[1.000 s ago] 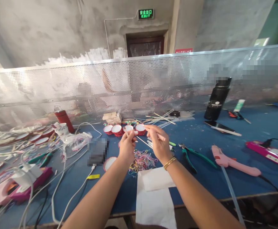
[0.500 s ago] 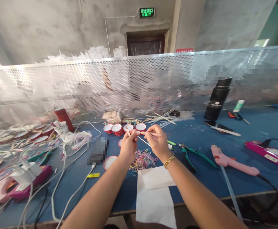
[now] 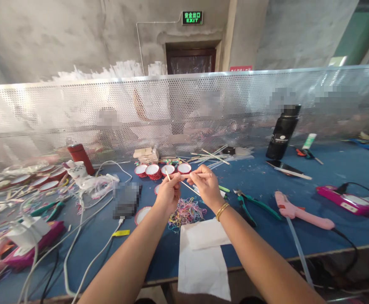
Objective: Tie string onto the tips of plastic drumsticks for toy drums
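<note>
- across the lower half of the frame runs a blue table (image 3: 254,177), its surface flecked with pale specks and its near edge showing at the bottom.
- near the centre, the left hand (image 3: 168,196) is closed in a pinch on a short pale stick (image 3: 168,175) that points up.
- just to its right, the right hand (image 3: 206,188) is closed around a slim pinkish rod (image 3: 204,175), held nearly level; the fingertips of both hands nearly meet, and whether they touch i cannot tell.
- directly behind the hands stand red-sided round pieces with white tops (image 3: 153,169); just below the hands lies a heap of coloured threads (image 3: 189,211).
- at the bottom centre, a white cloth (image 3: 203,266) hangs over the table's near edge.
- right of centre lie green-handled pliers (image 3: 262,207) and a pink glue gun (image 3: 304,212); a black bottle (image 3: 281,133) stands farther back.
- at the left edge, white cables (image 3: 73,240) cross the clutter.
- across the middle, a perforated metal panel (image 3: 76,99) spans the frame.
- along the top, a bare grey wall (image 3: 60,38) carries a green-lit exit sign (image 3: 192,17) above a dark doorway (image 3: 190,63).
</note>
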`<action>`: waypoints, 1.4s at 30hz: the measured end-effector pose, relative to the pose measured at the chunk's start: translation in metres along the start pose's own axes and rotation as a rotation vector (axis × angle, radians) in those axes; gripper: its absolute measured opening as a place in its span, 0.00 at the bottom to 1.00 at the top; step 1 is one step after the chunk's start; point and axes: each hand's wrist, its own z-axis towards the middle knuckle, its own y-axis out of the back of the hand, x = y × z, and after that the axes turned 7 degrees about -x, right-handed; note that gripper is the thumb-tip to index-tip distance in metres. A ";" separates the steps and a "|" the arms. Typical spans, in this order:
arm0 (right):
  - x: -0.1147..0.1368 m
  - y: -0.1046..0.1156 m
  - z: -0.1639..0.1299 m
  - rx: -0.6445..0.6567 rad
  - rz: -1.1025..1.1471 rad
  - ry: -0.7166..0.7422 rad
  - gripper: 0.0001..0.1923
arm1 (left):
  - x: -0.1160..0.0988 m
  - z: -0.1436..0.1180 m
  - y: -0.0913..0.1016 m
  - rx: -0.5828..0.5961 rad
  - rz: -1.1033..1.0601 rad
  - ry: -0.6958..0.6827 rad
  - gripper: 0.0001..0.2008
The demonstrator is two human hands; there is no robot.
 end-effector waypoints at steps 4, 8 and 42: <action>0.002 0.002 0.000 0.013 0.010 0.015 0.20 | 0.000 -0.002 -0.002 -0.020 -0.018 0.008 0.15; 0.006 0.003 -0.001 0.029 -0.061 0.071 0.20 | 0.000 -0.002 -0.003 -0.032 -0.029 0.023 0.15; -0.010 0.067 0.031 0.169 -1.234 -0.258 0.08 | 0.014 -0.001 -0.006 -0.060 0.149 0.007 0.06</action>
